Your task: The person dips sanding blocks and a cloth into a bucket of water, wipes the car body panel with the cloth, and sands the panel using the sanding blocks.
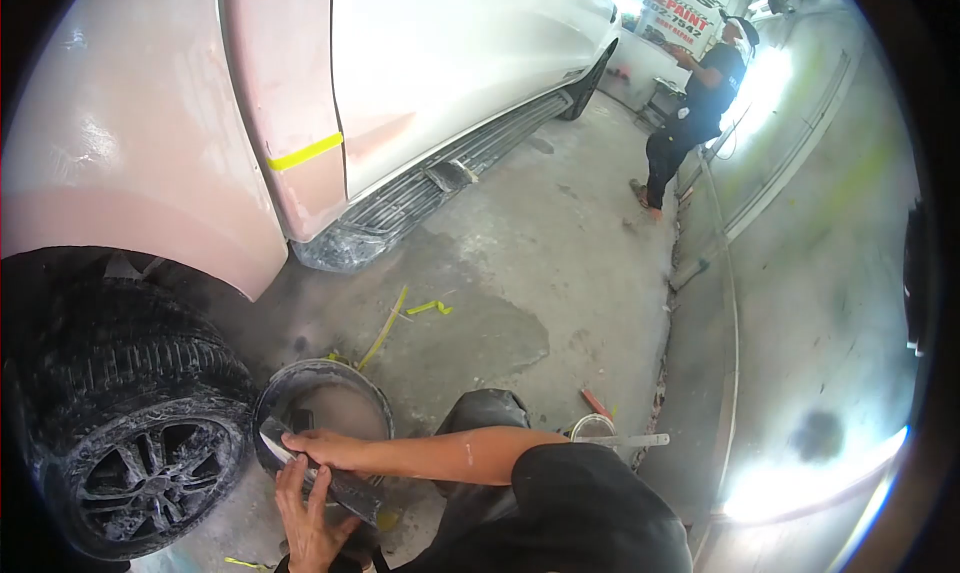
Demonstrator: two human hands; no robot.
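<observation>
Over a round bucket [380, 398] of murky grey water, both my hands are on a long dark sanding block [355, 495], which looks wrapped in sandpaper with a pale edge. My right hand [325, 449] grips its upper part, coming in from the right. My left hand [308, 518] is below, fingers along the near side and thumb against the lower end, closed on the block. Inside the bucket a dark object [302, 418] shows in the water, its kind unclear. Fingers on the underside of the block are hidden.
A dusty wheel [155, 483] stands left of the bucket, below a pinkish, sanded car panel [130, 133] with yellow tape [305, 153]. A running board [430, 178] juts out. Tape scraps [430, 308] lie on wet concrete. Another person [690, 103] stands near the right wall [800, 273].
</observation>
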